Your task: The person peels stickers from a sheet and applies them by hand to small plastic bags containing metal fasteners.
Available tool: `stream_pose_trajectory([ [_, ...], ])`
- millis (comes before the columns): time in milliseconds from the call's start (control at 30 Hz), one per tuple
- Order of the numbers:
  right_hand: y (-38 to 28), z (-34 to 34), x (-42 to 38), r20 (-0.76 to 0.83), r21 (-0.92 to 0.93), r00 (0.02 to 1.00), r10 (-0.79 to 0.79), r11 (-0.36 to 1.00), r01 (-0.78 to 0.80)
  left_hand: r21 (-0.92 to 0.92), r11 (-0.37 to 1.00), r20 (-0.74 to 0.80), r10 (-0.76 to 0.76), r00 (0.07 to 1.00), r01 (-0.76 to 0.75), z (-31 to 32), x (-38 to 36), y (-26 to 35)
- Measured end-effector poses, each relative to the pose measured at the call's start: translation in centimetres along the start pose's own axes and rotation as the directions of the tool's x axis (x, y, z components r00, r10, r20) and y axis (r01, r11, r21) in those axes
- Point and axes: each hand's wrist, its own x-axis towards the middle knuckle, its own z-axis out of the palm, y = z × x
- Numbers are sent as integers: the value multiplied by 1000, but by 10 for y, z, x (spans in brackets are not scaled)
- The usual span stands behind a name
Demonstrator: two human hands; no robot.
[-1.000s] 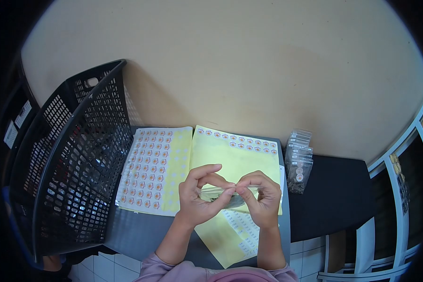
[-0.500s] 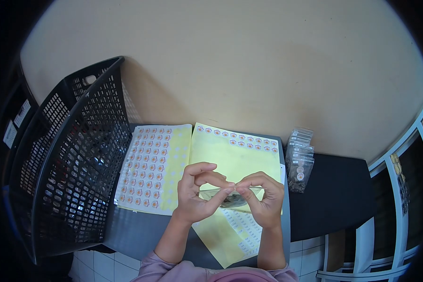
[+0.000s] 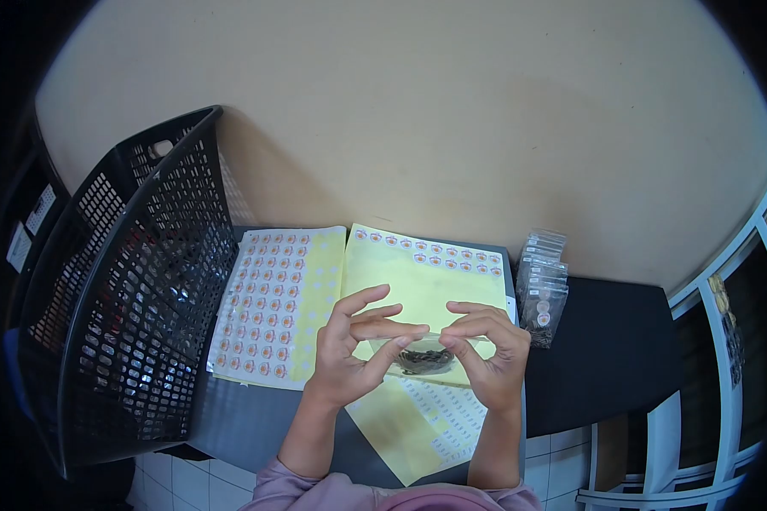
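Both hands meet at lower centre of the frame, above the surface (image 3: 256, 417). Left hand (image 3: 347, 358) and right hand (image 3: 493, 358) hold one small clear pouch (image 3: 423, 355) between them, dark bits visible inside it. Left grip: thumb and forefinger pinched narrow on the pouch's left edge, remaining fingers fanned upward. Right grip: fingertips closed on the pouch's right edge, fingers curled over the top. The pouch hangs just over a yellow sticker sheet (image 3: 418, 285), which has a row of round stickers along its far edge. A second sticker sheet (image 3: 277, 311), mostly filled with round stickers, lies just left of it, edges touching or overlapping; cannot tell which. A strip of small white labels (image 3: 447, 413) shows below the hands. Black mesh basket (image 3: 136, 289) stands at the left of the frame, tilted, beside the sheets. Stack of filled pouches (image 3: 544, 289) at right of centre, near the yellow sheet's right edge. Pink sleeves at bottom.
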Motion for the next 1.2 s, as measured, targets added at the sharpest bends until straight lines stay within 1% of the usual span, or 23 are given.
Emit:
stream_pose_trajectory([
  [33, 0, -1, 0, 3, -13, 1000, -6, 1000, 6, 32, 999, 16, -10, 1000, 10, -1, 0, 1],
  [233, 2, -6, 2, 33, -59, 999, -24, 998, 26, 78, 997, 75, 2, 997, -8, -4, 2, -2],
  [400, 6, -8, 2, 23, -97, 999, -48, 994, 50, 29, 999, 50, -21, 999, 19, -5, 3, 1],
  [467, 9, -7, 2, -9, -83, 998, -55, 995, 54, 23, 999, 50, -38, 998, 37, -6, 3, 1],
  [533, 11, -8, 2, -22, -65, 998, -52, 997, 51, 78, 997, 26, -10, 1000, 8, -7, 3, -2],
  [567, 11, -8, 1, -34, -47, 998, -50, 998, 48, 78, 997, 26, -11, 1000, 9, -7, 3, -2],
  [633, 12, -9, 1, -35, -36, 999, -34, 999, 33, 34, 997, -6, -62, 998, 62, -8, 3, 0],
  [700, 11, -9, 1, -36, -25, 999, -18, 1000, 17, 67, 997, -15, -46, 999, 47, -11, 2, -4],
  [767, 10, -7, 2, 9, 22, 1000, 6, 1000, -6, 100, 995, -26, -28, 999, 30, -12, 3, -5],
  [833, 9, -7, 2, 23, 15, 1000, 19, 1000, -19, -6, 993, -58, -120, 991, 120, -13, 4, -2],
  [867, 9, -8, 2, 37, 7, 999, 32, 999, -32, -5, 993, -58, -120, 991, 120, -14, 3, -3],
  [900, 9, -8, 2, 37, 8, 999, 33, 999, -33, -4, 989, -24, -146, 989, 146, -17, 3, -6],
  [933, 9, -9, 2, 33, 30, 997, 67, 997, -68, -2, 985, 10, -171, 985, 171, -19, 2, -8],
  [967, 9, -10, 2, 29, 53, 995, 100, 993, -101, -2, 985, 11, -171, 985, 171, -18, 3, -5],
  [1033, 10, -10, 3, 35, 61, 994, 106, 992, -108, -120, 966, 23, -226, 974, 227, -15, 6, 2],
  [1067, 11, -10, 2, 44, 68, 993, 112, 991, -115, -121, 966, 24, -226, 974, 228, -16, 6, 2],
  [1100, 12, -10, 2, 44, 69, 993, 113, 991, -116, -125, 955, 45, -265, 963, 268, -17, 6, 1],
  [1133, 13, -9, 2, 45, 118, 994, 103, 987, -108, -126, 943, 65, -301, 951, 307, -18, 6, 1],
  [1167, 13, -8, 2, 46, 167, 995, 93, 981, -100, -124, 944, 65, -301, 951, 307, -18, 7, 1],
  [1200, 13, -8, 3, 47, 168, 995, 94, 981, -100, -130, 962, 48, -238, 970, 242, -15, 7, 0],
])
